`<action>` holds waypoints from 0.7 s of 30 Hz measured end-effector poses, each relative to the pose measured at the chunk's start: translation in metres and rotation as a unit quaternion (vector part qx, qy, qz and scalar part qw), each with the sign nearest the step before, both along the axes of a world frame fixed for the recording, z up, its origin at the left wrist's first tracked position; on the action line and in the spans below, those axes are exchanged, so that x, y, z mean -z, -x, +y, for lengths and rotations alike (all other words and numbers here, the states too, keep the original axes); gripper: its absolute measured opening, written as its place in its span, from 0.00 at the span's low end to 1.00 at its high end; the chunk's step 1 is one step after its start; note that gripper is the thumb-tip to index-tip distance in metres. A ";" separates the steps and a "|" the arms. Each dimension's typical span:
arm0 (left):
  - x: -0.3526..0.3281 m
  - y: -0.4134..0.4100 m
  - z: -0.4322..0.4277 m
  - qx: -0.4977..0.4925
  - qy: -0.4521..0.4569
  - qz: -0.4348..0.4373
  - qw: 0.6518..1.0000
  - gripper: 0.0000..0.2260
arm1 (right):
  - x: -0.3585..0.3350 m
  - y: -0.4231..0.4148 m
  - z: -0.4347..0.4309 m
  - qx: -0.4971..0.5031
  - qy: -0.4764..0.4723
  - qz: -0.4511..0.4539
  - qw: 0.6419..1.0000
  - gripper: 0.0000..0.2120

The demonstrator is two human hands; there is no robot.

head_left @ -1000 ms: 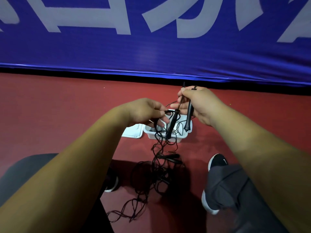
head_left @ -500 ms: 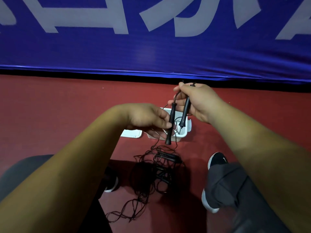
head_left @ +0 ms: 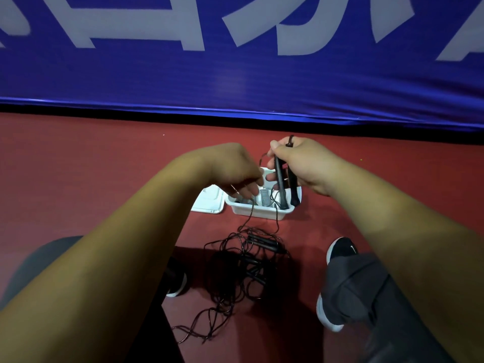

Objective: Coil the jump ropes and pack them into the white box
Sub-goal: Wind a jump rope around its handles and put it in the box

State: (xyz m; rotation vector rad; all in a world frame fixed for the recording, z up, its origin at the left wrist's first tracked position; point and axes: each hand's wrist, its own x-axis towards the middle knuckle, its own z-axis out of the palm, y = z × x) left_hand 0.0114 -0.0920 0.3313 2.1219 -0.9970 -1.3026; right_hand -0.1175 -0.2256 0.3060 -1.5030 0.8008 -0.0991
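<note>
Above the white box (head_left: 258, 214), the right hand (head_left: 306, 166) grips two black handles (head_left: 279, 184) pointing downward, while the left hand (head_left: 235, 169), fingers curled, pinches the thin cord (head_left: 250, 213).

Box (head_left: 258, 214) stood on floor (head_left: 104, 166), before banner (head_left: 235, 79). Lid (head_left: 209, 203) lay just left of box. Ropes (head_left: 246, 260) lay tangled on floor nearer the person, between left shoe (head_left: 179, 282) and right shoe (head_left: 340, 250). A strand rose to left hand (head_left: 235, 171) over box's left end. Handles (head_left: 280, 184) hung from right hand (head_left: 301, 163) over its right end.
</note>
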 end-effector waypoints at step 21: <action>0.019 -0.018 -0.017 -0.085 0.209 -0.127 0.966 0.05 | -0.019 0.015 -0.012 -0.127 0.106 0.126 0.978 0.08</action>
